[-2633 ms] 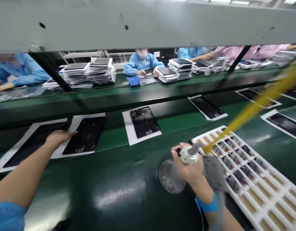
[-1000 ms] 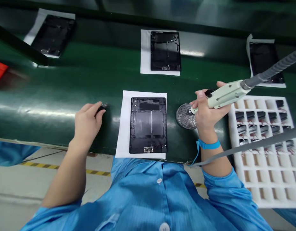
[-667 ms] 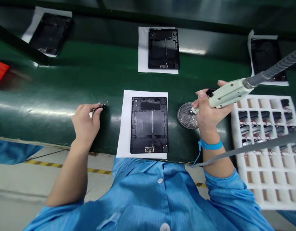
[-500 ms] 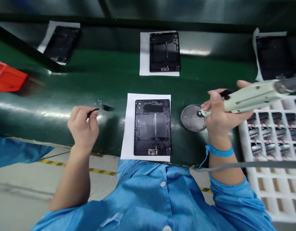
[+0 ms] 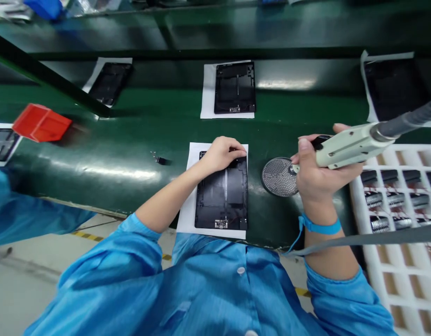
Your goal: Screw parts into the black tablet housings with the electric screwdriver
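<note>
At bench edge (image 5: 267, 244), left hand (image 5: 223, 153) over casing (image 5: 220, 198), gap before mesh dish (image 5: 277, 177)

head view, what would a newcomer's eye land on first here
Likely the red bin, the one bright red thing, on the green bench at the picture's left. Next, perhaps, the pale green tool in the right hand, right of centre, its tip near the round disc. Then the left hand over the top of the nearest black panel, in the middle.
</note>
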`<state>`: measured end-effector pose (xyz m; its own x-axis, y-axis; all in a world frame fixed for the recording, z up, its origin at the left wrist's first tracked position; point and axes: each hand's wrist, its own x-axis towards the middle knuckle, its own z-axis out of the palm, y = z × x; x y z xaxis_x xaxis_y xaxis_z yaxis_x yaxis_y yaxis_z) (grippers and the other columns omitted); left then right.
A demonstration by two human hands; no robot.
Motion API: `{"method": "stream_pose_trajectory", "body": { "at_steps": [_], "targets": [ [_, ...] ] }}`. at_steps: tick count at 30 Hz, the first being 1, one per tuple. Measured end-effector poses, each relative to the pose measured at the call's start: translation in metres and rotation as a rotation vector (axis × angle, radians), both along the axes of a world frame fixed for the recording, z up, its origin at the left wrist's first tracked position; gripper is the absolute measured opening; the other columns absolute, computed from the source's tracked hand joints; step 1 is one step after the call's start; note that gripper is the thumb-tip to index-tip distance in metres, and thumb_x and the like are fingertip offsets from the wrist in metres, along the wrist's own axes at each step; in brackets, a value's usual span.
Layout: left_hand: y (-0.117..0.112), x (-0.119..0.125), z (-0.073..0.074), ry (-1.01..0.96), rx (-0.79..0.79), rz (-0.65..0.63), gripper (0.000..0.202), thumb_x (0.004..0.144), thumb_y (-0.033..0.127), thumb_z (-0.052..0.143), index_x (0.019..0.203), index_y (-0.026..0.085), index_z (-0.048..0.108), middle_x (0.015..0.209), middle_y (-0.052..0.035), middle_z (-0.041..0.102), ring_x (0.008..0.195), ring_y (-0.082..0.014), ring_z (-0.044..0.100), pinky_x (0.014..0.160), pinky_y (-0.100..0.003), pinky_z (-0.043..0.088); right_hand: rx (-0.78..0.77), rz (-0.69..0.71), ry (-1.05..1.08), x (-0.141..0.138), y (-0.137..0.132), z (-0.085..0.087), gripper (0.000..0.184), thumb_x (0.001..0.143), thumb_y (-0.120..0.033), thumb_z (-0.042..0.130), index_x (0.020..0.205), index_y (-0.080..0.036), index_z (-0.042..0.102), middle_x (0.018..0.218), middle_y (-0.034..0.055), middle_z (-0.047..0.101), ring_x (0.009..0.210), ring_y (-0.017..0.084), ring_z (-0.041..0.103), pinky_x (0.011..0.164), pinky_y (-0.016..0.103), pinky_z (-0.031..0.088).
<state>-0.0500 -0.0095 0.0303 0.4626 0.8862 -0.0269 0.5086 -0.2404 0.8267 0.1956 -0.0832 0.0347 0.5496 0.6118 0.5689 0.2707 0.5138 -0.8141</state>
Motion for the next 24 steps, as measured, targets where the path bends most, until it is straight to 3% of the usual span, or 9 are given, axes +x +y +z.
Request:
{"method": "stream_pose_trajectory", "body": {
  "at_steps": [3, 6, 8, 11, 15, 19, 24],
  "targets": [
    [0.008, 0.012, -0.020, 0.062, 0.060, 0.009, 0.017, 0.101, 0.020, 0.086, 0.085, 0.025, 0.090, 0.098, -0.0054, 0.090, 0.095, -0.0233, 0.081, 0.100, -0.042, 0.063, -0.067, -0.011, -0.002, -0.004, -0.005, 0.008, 0.054, 0.095, -0.062, 0.096, 0.130, -0.029, 0.071, 0.088, -0.0049, 0.082, 0.049, 0.015, 0.064, 0.050, 0.036, 0.066],
    [0.006, 0.015, -0.027, 0.083, 0.134, 0.059, 0.018, 0.103, 0.020, 0.086, 0.086, 0.027, 0.089, 0.103, -0.0053, 0.090, 0.103, -0.0243, 0.080, 0.111, -0.047, 0.062, -0.081, -0.015, -0.042, -0.004, -0.008, 0.011, 0.049, 0.097, -0.061, 0.094, 0.129, -0.030, 0.072, 0.089, -0.0037, 0.083, 0.052, 0.017, 0.068, 0.056, 0.040, 0.070],
    [0.001, 0.014, -0.022, 0.057, 0.129, 0.094, 0.018, 0.105, 0.021, 0.085, 0.088, 0.027, 0.089, 0.104, -0.0055, 0.091, 0.105, -0.0243, 0.081, 0.112, -0.047, 0.062, -0.094, -0.029, -0.074, -0.002, -0.009, 0.009, 0.047, 0.099, -0.061, 0.092, 0.127, -0.030, 0.073, 0.091, -0.0029, 0.084, 0.059, 0.019, 0.074, 0.066, 0.044, 0.075],
    [-0.009, 0.013, -0.007, -0.054, -0.030, 0.068, 0.015, 0.107, 0.032, 0.085, 0.096, 0.024, 0.093, 0.103, -0.0067, 0.092, 0.098, -0.0232, 0.082, 0.097, -0.040, 0.066, -0.135, -0.047, -0.091, 0.001, -0.010, 0.006, 0.047, 0.097, -0.064, 0.092, 0.124, -0.030, 0.073, 0.093, -0.0015, 0.085, 0.068, 0.023, 0.081, 0.079, 0.050, 0.080],
    [-0.016, 0.009, 0.006, -0.092, -0.164, -0.020, 0.012, 0.102, 0.032, 0.089, 0.100, 0.023, 0.096, 0.095, -0.0061, 0.092, 0.084, -0.0225, 0.083, 0.081, -0.037, 0.067, -0.154, -0.057, -0.055, 0.001, -0.009, 0.006, 0.053, 0.094, -0.067, 0.093, 0.127, -0.031, 0.072, 0.093, -0.0023, 0.083, 0.064, 0.022, 0.078, 0.076, 0.050, 0.079],
    [-0.011, 0.006, 0.001, 0.033, -0.001, -0.042, 0.013, 0.101, 0.019, 0.086, 0.095, 0.025, 0.095, 0.102, -0.0060, 0.093, 0.095, -0.0250, 0.086, 0.095, -0.041, 0.069, -0.111, -0.046, -0.055, 0.000, -0.007, 0.006, 0.050, 0.096, -0.063, 0.093, 0.127, -0.030, 0.072, 0.092, -0.0028, 0.081, 0.059, 0.019, 0.072, 0.067, 0.045, 0.075],
    [-0.006, 0.005, -0.018, 0.127, 0.210, -0.010, 0.018, 0.106, 0.018, 0.082, 0.101, 0.027, 0.095, 0.102, -0.0060, 0.092, 0.105, -0.0276, 0.082, 0.106, -0.047, 0.064, -0.109, -0.022, -0.045, 0.002, -0.005, 0.003, 0.051, 0.096, -0.061, 0.093, 0.129, -0.028, 0.072, 0.092, -0.0029, 0.080, 0.060, 0.018, 0.073, 0.066, 0.042, 0.074]
  ]
}}
